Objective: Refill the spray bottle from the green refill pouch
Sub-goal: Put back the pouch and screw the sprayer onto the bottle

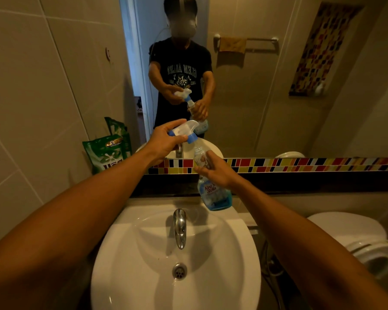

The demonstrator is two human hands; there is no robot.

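A clear spray bottle [213, 194] with a little blue liquid at its bottom tilts above the back of the sink. My right hand [213, 168] grips it around the upper body. My left hand [166, 142] is closed on the white and blue trigger head [185, 130], which sits at the bottle's neck; whether it is screwed on or loose I cannot tell. The green refill pouch [105, 154] stands upright on the ledge at the left, leaning against the tiled wall, untouched.
A white sink [143, 253] with a chrome tap [179, 227] lies below my hands. A mirror [255, 86] with a coloured mosaic strip runs behind. A white toilet [356, 238] stands at the right.
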